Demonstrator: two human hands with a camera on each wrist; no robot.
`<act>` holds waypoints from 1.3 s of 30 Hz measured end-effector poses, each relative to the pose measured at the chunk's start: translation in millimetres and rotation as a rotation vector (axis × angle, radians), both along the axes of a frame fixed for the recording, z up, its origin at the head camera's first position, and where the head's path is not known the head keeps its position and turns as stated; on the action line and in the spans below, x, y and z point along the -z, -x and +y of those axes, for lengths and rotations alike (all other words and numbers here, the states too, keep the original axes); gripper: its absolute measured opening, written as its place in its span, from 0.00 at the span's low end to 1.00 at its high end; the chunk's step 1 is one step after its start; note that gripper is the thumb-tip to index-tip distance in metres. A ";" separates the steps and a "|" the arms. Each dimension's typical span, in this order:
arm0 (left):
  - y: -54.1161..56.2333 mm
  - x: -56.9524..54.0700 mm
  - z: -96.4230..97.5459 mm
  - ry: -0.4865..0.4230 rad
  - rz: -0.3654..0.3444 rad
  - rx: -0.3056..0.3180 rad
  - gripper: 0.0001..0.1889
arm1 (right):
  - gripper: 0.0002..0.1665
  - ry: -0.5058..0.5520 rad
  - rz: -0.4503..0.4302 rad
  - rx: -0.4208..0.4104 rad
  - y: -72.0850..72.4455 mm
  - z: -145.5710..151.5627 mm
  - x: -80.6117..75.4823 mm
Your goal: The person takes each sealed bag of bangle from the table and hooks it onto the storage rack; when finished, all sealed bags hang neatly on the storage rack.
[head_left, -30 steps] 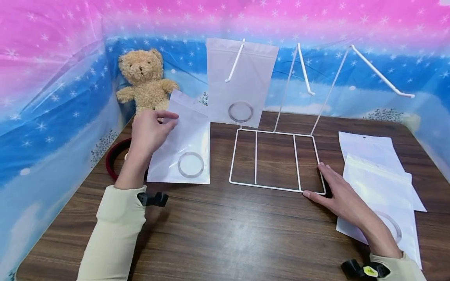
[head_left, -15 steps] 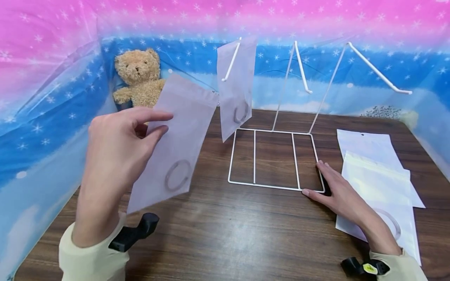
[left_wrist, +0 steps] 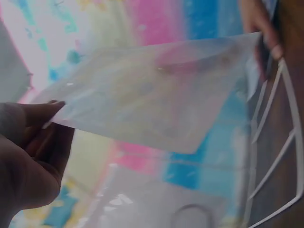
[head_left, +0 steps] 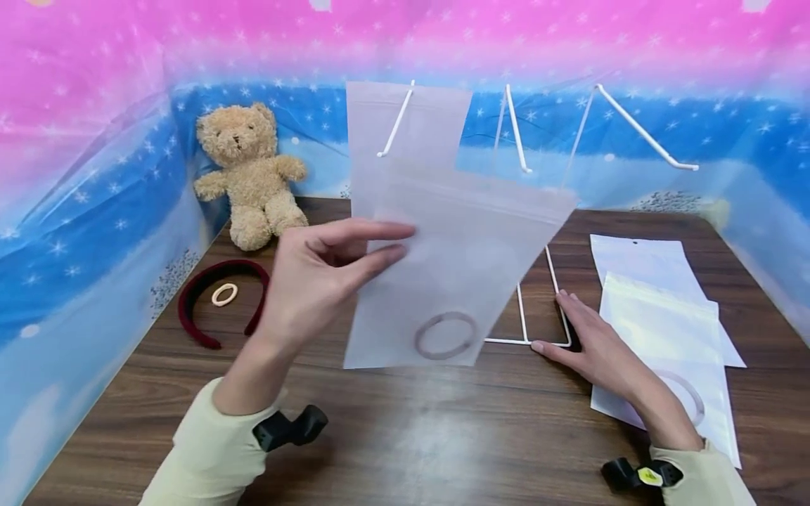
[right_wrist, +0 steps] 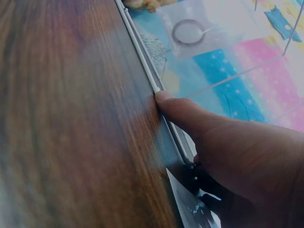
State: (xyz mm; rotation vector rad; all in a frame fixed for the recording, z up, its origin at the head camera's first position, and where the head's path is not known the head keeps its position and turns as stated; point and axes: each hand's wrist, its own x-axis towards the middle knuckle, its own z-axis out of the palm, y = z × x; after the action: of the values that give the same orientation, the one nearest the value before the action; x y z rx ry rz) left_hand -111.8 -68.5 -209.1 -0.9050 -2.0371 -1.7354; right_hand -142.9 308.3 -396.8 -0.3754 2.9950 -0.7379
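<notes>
My left hand (head_left: 316,288) pinches the left edge of a white translucent zip bag (head_left: 455,260) between thumb and finger, lifted above the table. Through the bag shows a thin ring-shaped bangle (head_left: 446,335). A similar zip bag (head_left: 408,126) hangs on the left hook of the white wire rack (head_left: 645,130), partly covered by the held bag. My right hand (head_left: 601,351) rests at the rack's front right base corner, fingers extended. In the right wrist view, its thumb (right_wrist: 183,110) presses the front base bar (right_wrist: 147,71).
Two more white bags (head_left: 658,330) overlap at the right, partly beneath my right forearm. A dark red headband (head_left: 190,309) and a small cream ring (head_left: 224,295) lie at the left. Behind them sits a teddy bear (head_left: 249,179) against the snowflake-patterned backdrop (head_left: 538,42).
My left hand first brings the bag back toward me, then moves it right, in front of the rack. The hanging bag turns edge-on and back to face me. My right hand stays at the corner.
</notes>
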 end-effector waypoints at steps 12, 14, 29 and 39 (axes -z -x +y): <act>41.9 47.0 46.7 -0.225 -0.147 0.115 0.11 | 0.54 0.070 0.132 -0.087 0.4 0.4 3.8; 44.5 47.7 48.6 -0.237 -0.140 0.114 0.11 | 0.53 0.069 0.134 -0.090 0.7 -0.1 3.5; 57.4 51.3 52.0 -0.265 -0.189 0.088 0.12 | 0.58 0.011 0.059 -0.026 -1.1 0.4 1.0; 66.2 52.8 55.0 -0.289 -0.231 0.070 0.11 | 0.60 0.005 0.048 -0.009 -0.1 0.1 1.9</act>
State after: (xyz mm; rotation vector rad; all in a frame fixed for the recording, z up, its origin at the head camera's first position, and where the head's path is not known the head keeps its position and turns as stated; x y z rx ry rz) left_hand -178.1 -13.5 -262.0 -0.7207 -1.8344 -2.1908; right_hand -142.8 308.5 -398.6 -0.4123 3.0344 -0.7461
